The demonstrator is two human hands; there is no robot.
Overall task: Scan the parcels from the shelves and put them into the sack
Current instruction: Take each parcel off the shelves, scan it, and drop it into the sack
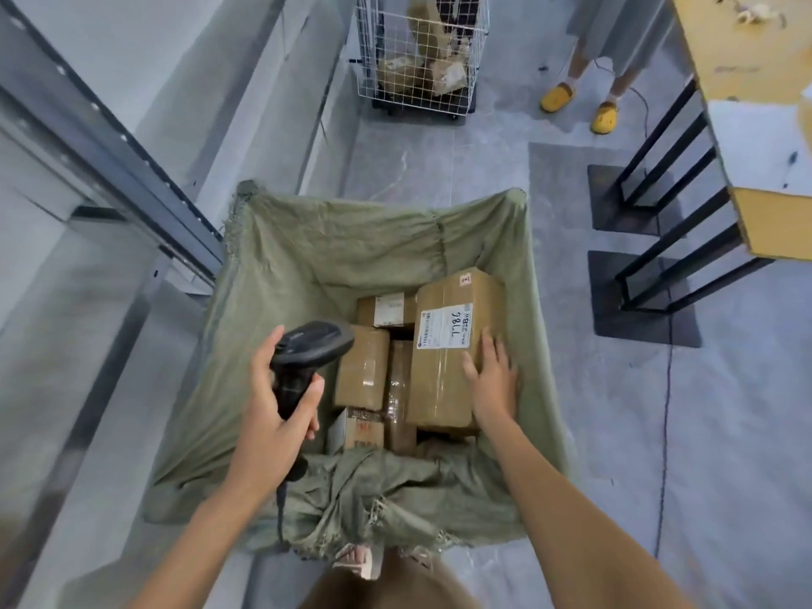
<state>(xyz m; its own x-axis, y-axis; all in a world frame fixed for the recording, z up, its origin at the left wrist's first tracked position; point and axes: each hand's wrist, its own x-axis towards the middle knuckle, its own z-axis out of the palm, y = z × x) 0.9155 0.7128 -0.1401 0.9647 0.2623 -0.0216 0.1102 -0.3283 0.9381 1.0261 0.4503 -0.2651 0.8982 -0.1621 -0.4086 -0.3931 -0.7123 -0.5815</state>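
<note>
- The sack (307,265) is the biggest thing under our hands: soft green woven cloth, held open wide, its near edge bunched in folds below both wrists. It looks limp and will sag if pulled, so we would take it by a gathered edge, not a flat wall.
- The big box (444,367) lies inside the sack, label up, on top of the other parcels. Our right hand (492,380) rests flat on its near right corner, fingers straight and slightly spread, gripping nothing. We judge the box stiff, taped smooth and a bit slippery — best pushed with the palm or lifted by two opposite edges; weight we cannot tell.
- The smaller boxes (362,367) sit just left of the right fingertips, packed tight side by side. Stiff cardboard, probably light; little room to get fingers between them, so we would grip them by the top edges.
- The scanner (314,345) is in our left hand (272,415), fingers and thumb curled round the handle, head pointing over the parcels. Hard plastic, light, with a cord trailing down — we should mind the cord snagging on the cloth.
</note>
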